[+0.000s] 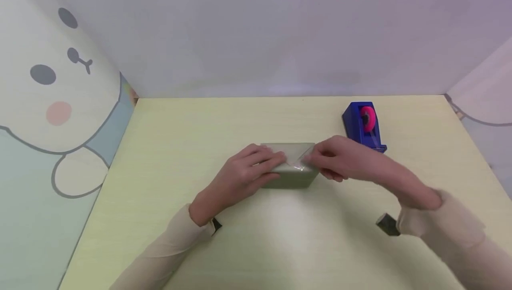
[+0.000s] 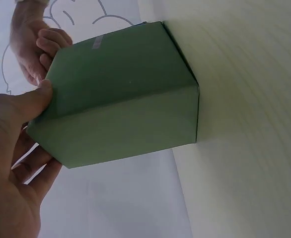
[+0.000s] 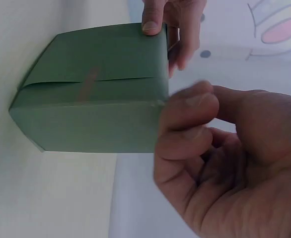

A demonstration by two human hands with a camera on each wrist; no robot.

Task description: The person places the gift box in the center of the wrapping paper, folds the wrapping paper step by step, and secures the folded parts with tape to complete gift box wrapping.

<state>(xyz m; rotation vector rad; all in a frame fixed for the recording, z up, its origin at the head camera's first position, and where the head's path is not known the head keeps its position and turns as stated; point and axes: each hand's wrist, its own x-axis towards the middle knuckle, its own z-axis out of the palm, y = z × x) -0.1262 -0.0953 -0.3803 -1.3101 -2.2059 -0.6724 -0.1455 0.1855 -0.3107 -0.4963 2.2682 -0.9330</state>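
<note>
A box wrapped in green paper (image 1: 290, 179) stands on the table, its upper end folded into a pointed flap. A shiny piece of clear tape (image 1: 298, 165) lies at the flap's tip. My left hand (image 1: 252, 170) grips the box from the left, its thumb on one side face (image 2: 45, 94) and fingers over the folded end. My right hand (image 1: 336, 159) is at the right of the flap, fingers curled and tips by the tape. In the right wrist view its thumb meets the bent index finger (image 3: 197, 106); nothing shows between them. Another tape strip (image 3: 88, 85) crosses a paper seam.
A blue tape dispenser (image 1: 356, 123) with a pink roll core (image 1: 368, 118) stands behind my right hand. The pale table (image 1: 192, 134) ends at a grey-white wall (image 1: 256, 36). A cartoon-printed panel (image 1: 24, 103) borders the left side.
</note>
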